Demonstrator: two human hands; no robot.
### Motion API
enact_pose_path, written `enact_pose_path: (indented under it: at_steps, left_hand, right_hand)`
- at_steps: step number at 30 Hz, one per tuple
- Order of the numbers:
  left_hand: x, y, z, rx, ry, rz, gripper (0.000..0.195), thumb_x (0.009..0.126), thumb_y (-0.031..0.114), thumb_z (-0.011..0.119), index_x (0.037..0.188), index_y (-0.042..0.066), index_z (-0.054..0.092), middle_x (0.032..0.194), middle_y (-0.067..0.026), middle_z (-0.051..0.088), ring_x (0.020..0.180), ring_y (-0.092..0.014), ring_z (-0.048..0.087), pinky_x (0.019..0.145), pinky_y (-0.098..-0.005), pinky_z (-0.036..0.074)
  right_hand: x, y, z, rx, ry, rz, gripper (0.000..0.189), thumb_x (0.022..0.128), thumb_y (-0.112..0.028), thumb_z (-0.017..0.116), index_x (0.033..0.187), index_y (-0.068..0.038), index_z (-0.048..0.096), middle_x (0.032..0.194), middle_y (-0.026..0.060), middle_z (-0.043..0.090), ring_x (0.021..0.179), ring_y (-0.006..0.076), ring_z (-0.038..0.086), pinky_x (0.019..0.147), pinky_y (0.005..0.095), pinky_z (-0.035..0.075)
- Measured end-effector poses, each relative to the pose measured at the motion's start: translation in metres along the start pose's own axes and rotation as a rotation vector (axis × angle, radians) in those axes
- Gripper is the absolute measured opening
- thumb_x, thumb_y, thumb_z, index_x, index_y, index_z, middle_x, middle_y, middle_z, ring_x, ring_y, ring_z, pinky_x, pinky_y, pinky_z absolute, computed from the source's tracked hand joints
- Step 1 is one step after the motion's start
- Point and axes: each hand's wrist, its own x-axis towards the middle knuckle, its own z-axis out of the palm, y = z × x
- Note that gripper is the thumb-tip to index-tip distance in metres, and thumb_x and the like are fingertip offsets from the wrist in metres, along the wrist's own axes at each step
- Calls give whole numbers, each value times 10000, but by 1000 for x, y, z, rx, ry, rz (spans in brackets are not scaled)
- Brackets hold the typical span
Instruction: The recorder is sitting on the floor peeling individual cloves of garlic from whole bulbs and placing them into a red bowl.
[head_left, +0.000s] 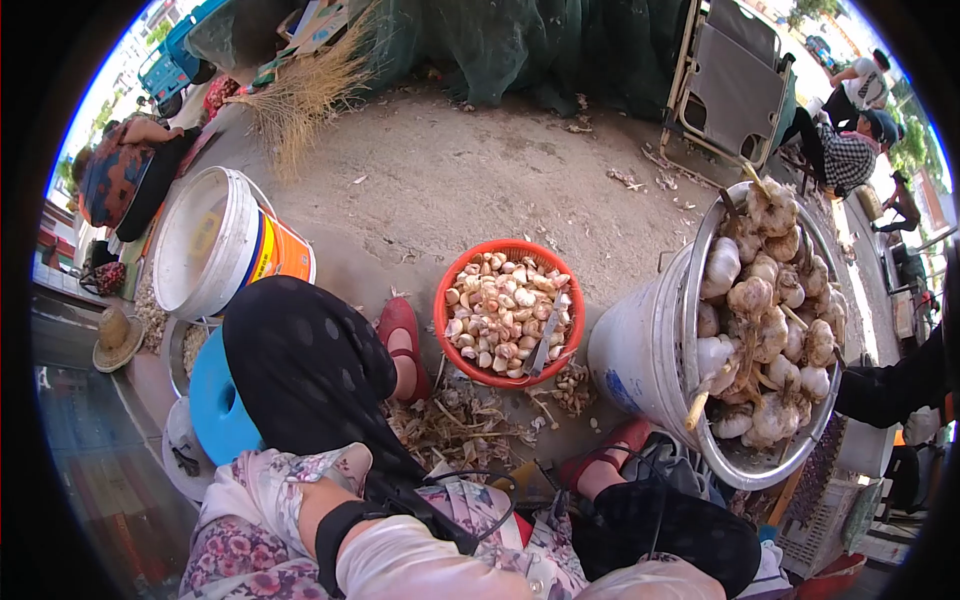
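Neither of my hands is in view; only a bent arm in a pale sleeve with a black strap shows at the bottom. Before me on the ground stands a red plastic basket (441, 337) full of garlic cloves (504, 300). A knife (544, 341) lies on the cloves at the basket's right side. To the right, a metal basin (750, 474) heaped with whole garlic bulbs (769, 337) rests on top of a white bucket (637, 345). Dry garlic skins and stalks (457, 427) lie between my red shoes.
At left stand a white bucket (191, 240) with an orange label, a blue round stool (217, 397) and a straw hat (118, 339). Beyond are a twig broom (300, 105), green netting (487, 52) and a folding chair (731, 82). Other people sit at both sides.
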Motion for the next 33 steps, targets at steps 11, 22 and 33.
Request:
enact_pose_path:
  at_steps: [11, 22, 33]
  left_hand:
    - [-6, 2, 5, 265, 186, -118, 323, 938, 153, 598, 1225, 6, 568, 932, -176, 685, 683, -287, 696, 550, -286, 562]
    - [-6, -46, -25, -358, 209, -807, 484, 852, 121, 730, 1296, 34, 560, 912, -77, 666, 782, -191, 661, 695, -284, 530]
    - [-24, -86, -12, -521, 461, -1083, 322, 863, 149, 749, 1129, 31, 611, 930, 25, 632, 822, -20, 569, 720, -184, 492]
  right_hand:
    - [1, 3, -6, 19, 117, 74, 279, 894, -217, 684, 918, 51, 612, 792, 142, 672, 662, 177, 645, 628, 293, 547]
    - [39, -4, 1, 150, 356, 228, 342, 925, -263, 639, 1044, 51, 570, 845, 141, 677, 522, 99, 566, 498, 246, 513]
    - [68, 42, -15, -389, 636, -62, 108, 980, -74, 561, 892, -18, 591, 731, -36, 554, 633, 9, 474, 541, 171, 378]
